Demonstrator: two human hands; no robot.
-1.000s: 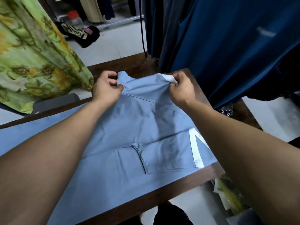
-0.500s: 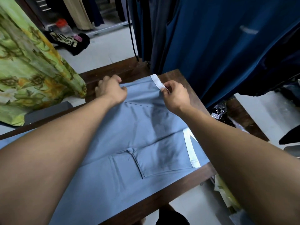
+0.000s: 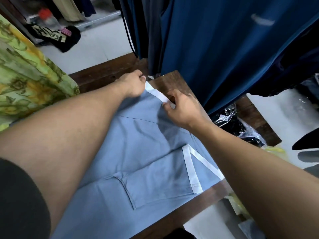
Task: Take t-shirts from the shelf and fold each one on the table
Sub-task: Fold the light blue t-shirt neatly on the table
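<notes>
— What is different from a moment ago?
— Your left hand [image 3: 133, 85] has moved to the far end of the white band [image 3: 158, 94], gripping it. Your right hand [image 3: 181, 107] pinches its near end. The t-shirt [image 3: 138, 152] lies on the table [image 3: 172, 81].
— What is hidden?
— Your left fingertips.

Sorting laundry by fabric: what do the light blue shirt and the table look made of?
Light blue shirt: thin matte woven or knit cloth, likely cotton blend; it creases softly and has white trim. Table: dark brown wood, dull worn finish, visible grain.
</notes>
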